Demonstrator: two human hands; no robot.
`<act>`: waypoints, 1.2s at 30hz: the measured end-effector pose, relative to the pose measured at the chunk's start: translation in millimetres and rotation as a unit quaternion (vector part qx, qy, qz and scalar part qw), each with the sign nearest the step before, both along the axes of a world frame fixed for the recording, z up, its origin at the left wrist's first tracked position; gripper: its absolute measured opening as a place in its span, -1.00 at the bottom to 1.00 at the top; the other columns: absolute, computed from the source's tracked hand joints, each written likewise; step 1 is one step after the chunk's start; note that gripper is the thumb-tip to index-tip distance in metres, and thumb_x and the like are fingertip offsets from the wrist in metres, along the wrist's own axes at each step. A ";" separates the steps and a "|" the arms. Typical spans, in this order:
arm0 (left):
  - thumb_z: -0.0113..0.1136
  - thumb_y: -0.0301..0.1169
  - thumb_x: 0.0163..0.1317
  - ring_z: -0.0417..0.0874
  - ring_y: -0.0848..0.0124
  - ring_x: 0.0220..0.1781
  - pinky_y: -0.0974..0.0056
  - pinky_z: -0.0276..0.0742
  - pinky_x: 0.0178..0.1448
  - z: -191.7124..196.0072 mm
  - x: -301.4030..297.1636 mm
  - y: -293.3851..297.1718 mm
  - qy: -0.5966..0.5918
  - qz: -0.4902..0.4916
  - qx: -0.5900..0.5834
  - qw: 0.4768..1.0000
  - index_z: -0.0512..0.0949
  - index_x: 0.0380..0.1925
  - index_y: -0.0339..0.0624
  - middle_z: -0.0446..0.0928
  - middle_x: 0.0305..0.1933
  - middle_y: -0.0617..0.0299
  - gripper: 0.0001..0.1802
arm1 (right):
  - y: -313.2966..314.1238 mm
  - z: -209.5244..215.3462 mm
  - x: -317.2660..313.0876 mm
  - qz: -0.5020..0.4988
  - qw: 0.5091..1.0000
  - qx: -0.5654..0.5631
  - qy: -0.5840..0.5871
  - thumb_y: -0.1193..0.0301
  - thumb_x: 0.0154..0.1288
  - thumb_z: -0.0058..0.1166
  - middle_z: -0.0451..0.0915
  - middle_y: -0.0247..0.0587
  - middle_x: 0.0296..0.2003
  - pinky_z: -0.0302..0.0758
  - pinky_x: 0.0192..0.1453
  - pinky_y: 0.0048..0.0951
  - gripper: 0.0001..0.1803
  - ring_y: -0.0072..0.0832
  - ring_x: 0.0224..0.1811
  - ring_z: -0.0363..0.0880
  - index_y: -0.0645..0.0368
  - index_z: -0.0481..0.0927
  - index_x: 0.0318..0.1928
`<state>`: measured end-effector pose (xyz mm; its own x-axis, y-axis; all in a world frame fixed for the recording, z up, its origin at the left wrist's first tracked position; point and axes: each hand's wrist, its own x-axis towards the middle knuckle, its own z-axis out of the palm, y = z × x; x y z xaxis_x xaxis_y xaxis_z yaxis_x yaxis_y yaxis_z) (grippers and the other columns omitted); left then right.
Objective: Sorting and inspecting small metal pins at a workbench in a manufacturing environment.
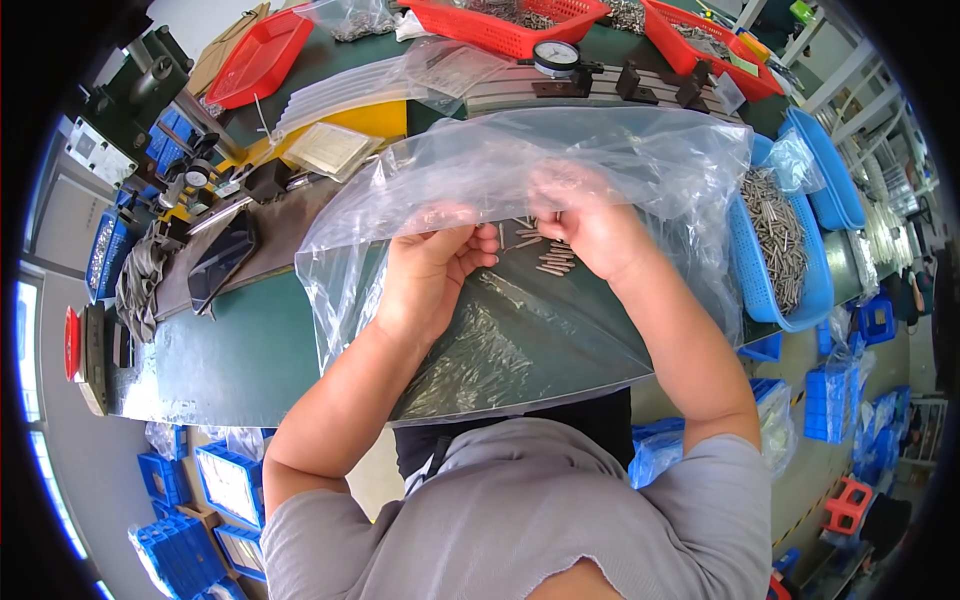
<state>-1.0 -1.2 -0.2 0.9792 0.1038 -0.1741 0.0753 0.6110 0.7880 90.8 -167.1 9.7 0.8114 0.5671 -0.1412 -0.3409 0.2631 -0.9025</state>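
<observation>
A large clear plastic bag (660,150) lies spread over the green table in front of me, its film wrinkled and lifted at the middle. My left hand (428,268) is closed on the bag's near edge, fingers curled and thumb pressed against them. To its right, my right hand (598,225) pinches the film too, its fingertips partly behind the clear plastic. Between and just below the hands, several small metal pins (555,260) show, some in a rough row; the film and fingers partly cover them.
A blue basket (812,300) full of metal pins stands at the right. Red trays (262,58) line the back, near a dial gauge (556,57). A dark phone-like slab (224,256) lies at the left, beside a grey cloth (145,280). Blue crates (180,555) sit on the floor.
</observation>
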 end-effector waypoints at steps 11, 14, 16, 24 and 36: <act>0.04 -0.51 0.23 0.59 0.37 -0.36 0.32 0.55 -0.23 0.1 0.2 2.1 -0.010 0.024 -0.001 1.000 0.46 -0.29 -0.27 0.55 -0.38 0.10 -0.92 | 13.4 0.6 -14.3 -0.028 0.766 -0.398 -0.504 0.42 0.04 0.16 0.57 -0.10 -0.29 0.45 -0.17 -0.22 -0.73 -0.20 -0.23 0.56 0.18 0.54 -0.20; 0.04 -0.50 0.23 0.59 0.38 -0.36 0.33 0.54 -0.24 -0.9 0.7 2.4 -0.014 0.017 -0.007 1.000 0.47 -0.29 -0.27 0.55 -0.38 0.11 -0.91 | 21.2 0.5 -18.3 -0.071 0.676 -0.408 -0.609 0.41 -0.05 0.20 0.56 -0.03 -0.28 0.44 -0.16 -0.11 -0.69 -0.03 -0.21 0.52 0.15 0.54 -0.21; 0.04 -0.51 0.23 0.59 0.38 -0.36 0.34 0.54 -0.24 1.2 0.5 2.2 -0.006 0.016 0.009 1.000 0.48 -0.28 -0.28 0.56 -0.37 0.11 -0.90 | 23.0 -3.9 -14.6 -0.059 0.659 -0.420 -0.621 0.41 -0.04 0.18 0.56 -0.03 -0.29 0.43 -0.17 -0.09 -0.70 -0.03 -0.21 0.52 0.15 0.54 -0.21; 0.06 -0.49 0.24 0.60 0.37 -0.32 0.34 0.54 -0.24 -0.2 -0.2 1.7 0.017 -0.019 -0.019 0.999 0.52 -0.26 -0.34 0.58 -0.31 0.06 -0.86 | 4.0 -1.5 -6.8 -0.017 0.878 -0.290 -0.382 0.51 0.17 0.08 0.54 -0.30 -0.35 0.43 -0.16 -0.55 -0.86 -0.57 -0.26 0.51 0.24 0.51 -0.24; 0.08 -0.46 0.26 0.59 0.37 -0.29 0.31 0.54 -0.17 -0.3 0.1 2.3 0.019 -0.061 -0.033 0.997 0.53 -0.26 -0.38 0.58 -0.29 0.07 -0.83 | 4.7 10.6 -15.5 0.050 0.960 -0.134 -0.240 0.51 0.19 0.09 0.53 -0.38 -0.33 0.41 -0.09 -0.58 -0.90 -0.63 -0.21 0.49 0.26 0.54 -0.28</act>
<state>-0.9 1.1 -0.5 0.9764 -0.0279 -0.2143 0.1812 0.6459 0.7416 75.3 -162.4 20.3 0.7622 0.6419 0.0840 0.1208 -0.0135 -0.9926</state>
